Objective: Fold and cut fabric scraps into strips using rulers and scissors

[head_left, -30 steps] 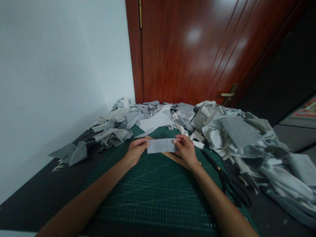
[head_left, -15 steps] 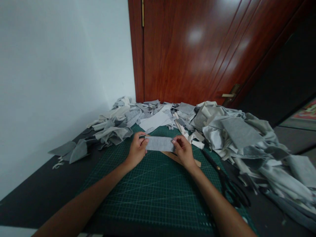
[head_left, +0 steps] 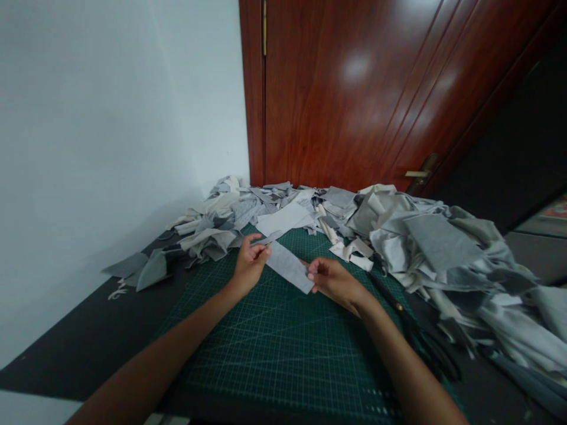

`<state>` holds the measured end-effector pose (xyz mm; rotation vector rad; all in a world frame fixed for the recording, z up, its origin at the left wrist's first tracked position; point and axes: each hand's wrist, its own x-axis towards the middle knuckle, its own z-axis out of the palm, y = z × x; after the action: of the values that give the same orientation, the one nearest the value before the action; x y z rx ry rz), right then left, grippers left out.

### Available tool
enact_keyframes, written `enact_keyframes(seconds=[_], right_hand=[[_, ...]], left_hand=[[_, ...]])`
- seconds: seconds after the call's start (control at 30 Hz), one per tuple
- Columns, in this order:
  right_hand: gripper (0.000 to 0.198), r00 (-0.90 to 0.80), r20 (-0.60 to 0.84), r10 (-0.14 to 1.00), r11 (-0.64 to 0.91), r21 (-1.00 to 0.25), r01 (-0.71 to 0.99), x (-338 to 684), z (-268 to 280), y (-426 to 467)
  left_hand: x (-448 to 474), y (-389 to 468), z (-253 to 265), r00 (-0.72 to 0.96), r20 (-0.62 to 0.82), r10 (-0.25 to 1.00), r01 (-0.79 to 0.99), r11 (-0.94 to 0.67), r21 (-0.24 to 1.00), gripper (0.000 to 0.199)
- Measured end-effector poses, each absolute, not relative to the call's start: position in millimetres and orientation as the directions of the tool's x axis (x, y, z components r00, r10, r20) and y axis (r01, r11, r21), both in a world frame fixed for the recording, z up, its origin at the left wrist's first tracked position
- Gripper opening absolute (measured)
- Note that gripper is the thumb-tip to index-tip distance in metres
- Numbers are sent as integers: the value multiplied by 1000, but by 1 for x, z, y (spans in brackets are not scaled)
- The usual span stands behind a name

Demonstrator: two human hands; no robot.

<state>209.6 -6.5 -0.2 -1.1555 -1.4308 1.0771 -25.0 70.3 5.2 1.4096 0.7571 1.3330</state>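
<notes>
Between my two hands hangs a grey rectangular fabric piece [head_left: 289, 267], slanting down to the right above the green cutting mat [head_left: 266, 354]. My left hand [head_left: 251, 260] pinches its upper left end between thumb and fingers. My right hand [head_left: 330, 280] grips the lower right end. A narrow grey strip [head_left: 271, 236] shows just beyond my left fingertips; whether that hand holds it too I cannot tell. Behind the fabric and my right hand, a wooden ruler is almost wholly hidden.
Black scissors [head_left: 410, 324] lie at the mat's right edge. A big heap of grey and cream fabric scraps [head_left: 443, 242] covers the right side, with another scrap pile [head_left: 212, 230] at the back left. A white sheet [head_left: 283, 219] lies at the back. Wall and wooden door [head_left: 332, 106] bound the table.
The fabric piece has turned from level to slanting, its right end lowered with my right hand. My left hand still pinches the other end. The view has shifted slightly.
</notes>
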Motion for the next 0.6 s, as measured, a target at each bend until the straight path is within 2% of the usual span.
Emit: enact_keyframes(seconds=[0.07, 0.13, 0.2, 0.27, 0.3, 0.37, 0.43, 0.5, 0.6], right_hand=[[39, -317, -17, 948, 1, -998, 59, 208, 4, -15], [44, -458, -105, 883, -72, -993, 89, 206, 7, -22], [46, -387, -42, 921, 41, -978, 205, 201, 9, -26], [50, -217, 145, 965, 210, -925, 316, 192, 12, -28], [54, -153, 242, 958, 281, -897, 340, 186, 13, -28], [57, -145, 357, 923, 385, -868, 314, 173, 15, -29], [41, -165, 380, 910, 413, -870, 271, 162, 15, -30], [23, -99, 349, 932, 363, -896, 257, 155, 13, -29], [28, 52, 277, 959, 265, -950, 165, 154, 8, -26]], left_hand=[[-27, 69, 7, 208, 330, 921, -208, -288, 935, 60], [-29, 67, 9, 276, 321, 906, -206, -271, 940, 60], [-31, 63, 10, 400, 299, 866, -187, -242, 952, 61], [-30, 59, 9, 521, 285, 804, -168, -231, 958, 65], [-30, 57, 8, 560, 286, 777, -162, -236, 958, 67], [-27, 53, 5, 587, 291, 756, -151, -251, 956, 68], [-25, 49, 3, 589, 280, 758, -139, -247, 959, 69], [-23, 46, 4, 576, 271, 771, -144, -231, 962, 72], [-19, 40, 7, 492, 300, 818, -201, -229, 953, 72]])
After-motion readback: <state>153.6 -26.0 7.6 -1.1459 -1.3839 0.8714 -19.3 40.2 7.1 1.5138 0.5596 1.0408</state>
